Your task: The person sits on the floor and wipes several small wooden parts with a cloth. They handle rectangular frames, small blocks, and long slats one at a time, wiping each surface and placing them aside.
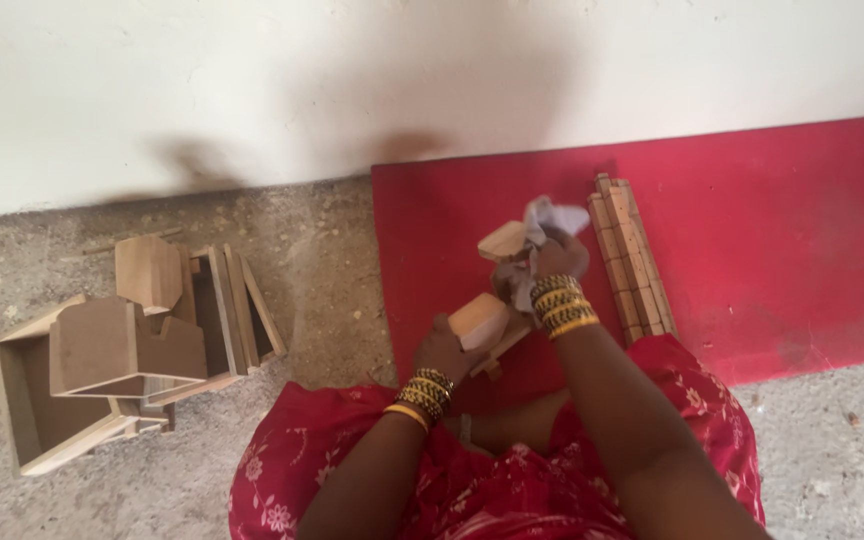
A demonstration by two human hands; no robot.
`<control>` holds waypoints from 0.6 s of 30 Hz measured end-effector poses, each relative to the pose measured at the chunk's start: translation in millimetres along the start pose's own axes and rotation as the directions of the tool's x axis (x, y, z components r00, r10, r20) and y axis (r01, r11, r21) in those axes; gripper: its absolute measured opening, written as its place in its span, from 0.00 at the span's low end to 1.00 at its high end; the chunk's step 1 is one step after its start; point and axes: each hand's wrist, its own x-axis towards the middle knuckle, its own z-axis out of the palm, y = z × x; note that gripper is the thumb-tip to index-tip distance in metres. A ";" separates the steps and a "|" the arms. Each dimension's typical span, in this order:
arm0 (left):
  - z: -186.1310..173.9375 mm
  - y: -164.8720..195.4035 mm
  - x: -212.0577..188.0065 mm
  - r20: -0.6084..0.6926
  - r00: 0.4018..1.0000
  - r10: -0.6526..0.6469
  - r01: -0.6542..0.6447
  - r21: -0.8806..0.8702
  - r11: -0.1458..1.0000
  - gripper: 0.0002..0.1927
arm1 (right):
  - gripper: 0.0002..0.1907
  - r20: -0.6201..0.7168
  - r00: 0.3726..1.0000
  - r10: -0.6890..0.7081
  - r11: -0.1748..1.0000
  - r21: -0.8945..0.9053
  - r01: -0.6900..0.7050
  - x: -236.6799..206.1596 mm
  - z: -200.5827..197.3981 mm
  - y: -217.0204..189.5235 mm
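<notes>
Hands at work over the near left part of a red mat [752,230] laid on a rough concrete floor [322,270], against a white wall [252,80]. Person seated at the mat's near edge, red flowered clothing filling the bottom of the view, stacked bangles on both wrists.

Left hand [444,352] grasps a small wooden piece [487,322] from below, fingers wrapped round its lower end. The piece is pale, with rounded edges, and tilts up and away from the body. It sits above the mat, close to its left edge, lifted clear of the surface as far as can be told.

Right hand [552,258] is clenched on a crumpled white cloth [549,218], which bunches out above the knuckles. The cloth presses against the upper part of the wooden piece; a second rounded wooden end [503,241] shows just left of the cloth. Whether this is one piece or two joined ones, cannot tell.

Bundle of thin wooden strips [630,260] lies flat on the mat just right of the right hand, running from the far edge toward the person.

Off the mat, on the floor to the left and well apart from the hands: a heap of open wooden boxes [122,360], some nested, some tipped on their sides.
</notes>
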 end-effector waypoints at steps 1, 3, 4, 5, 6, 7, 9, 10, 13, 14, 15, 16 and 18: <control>0.3 -0.4 0.0 0.006 1.000 0.000 0.000 0.005 1.000 0.45 | 0.13 0.048 0.998 -0.045 0.999 0.027 0.044 1.3 0.7 -0.5; 0.4 -2.3 1.3 0.003 1.000 0.013 -0.013 0.016 1.000 0.45 | 0.12 0.012 1.000 -0.020 0.999 -0.050 0.020 -3.4 -8.7 11.5; 0.2 -3.5 2.9 0.022 1.000 0.003 -0.003 0.000 1.000 0.45 | 0.12 -0.005 1.000 -0.011 0.996 -0.089 0.011 -8.0 -18.2 22.4; 0.1 -4.8 4.3 0.043 0.999 -0.010 0.010 -0.017 1.000 0.44 | 0.11 -0.022 1.000 0.000 0.991 -0.131 -0.003 -14.2 -29.5 35.0; 1.9 -6.3 3.3 0.071 0.997 -0.027 0.029 -0.035 0.999 0.44 | 0.11 -0.042 0.999 0.016 0.984 -0.177 -0.023 -21.3 -42.1 49.0; 3.9 -7.8 1.5 0.043 0.999 -0.005 0.006 -0.016 1.000 0.44 | 0.13 -0.047 0.999 0.025 0.989 -0.146 -0.031 -29.7 -53.5 59.5; 7.5 -7.9 -0.2 -0.034 0.998 0.056 -0.055 0.022 0.998 0.46 | 0.13 -0.080 0.994 0.081 0.982 -0.165 -0.093 -37.2 -66.6 70.4; 8.9 -8.1 -2.2 -0.039 0.998 0.054 -0.054 0.015 0.998 0.45 | 0.13 -0.089 0.992 0.093 0.981 -0.161 -0.106 -39.1 -67.4 69.0; 10.3 -7.6 -9.2 -0.024 0.999 0.033 -0.032 0.023 0.999 0.44 | 0.14 -0.063 0.995 0.079 0.989 -0.124 -0.086 -34.2 -48.3 39.2; 10.3 -6.6 -11.1 -0.008 1.000 0.016 -0.016 0.031 0.999 0.44 | 0.14 -0.049 0.997 0.066 0.992 -0.106 -0.071 -30.6 -36.8 24.4; 9.3 -5.8 -12.0 0.007 1.000 0.000 -0.001 0.039 0.999 0.44 | 0.15 -0.029 0.998 0.064 0.994 -0.086 -0.067 -27.7 -25.5 10.1; 7.9 -4.7 -11.9 -0.013 1.000 0.011 -0.011 0.035 0.999 0.44 | 0.15 -0.008 0.998 0.065 0.995 -0.075 -0.066 -24.2 -16.1 -3.5; 5.3 -3.0 -10.8 -0.045 0.999 0.026 -0.024 0.026 0.999 0.46 | 0.15 0.039 0.998 0.056 0.996 -0.074 -0.053 -21.5 -5.7 -19.6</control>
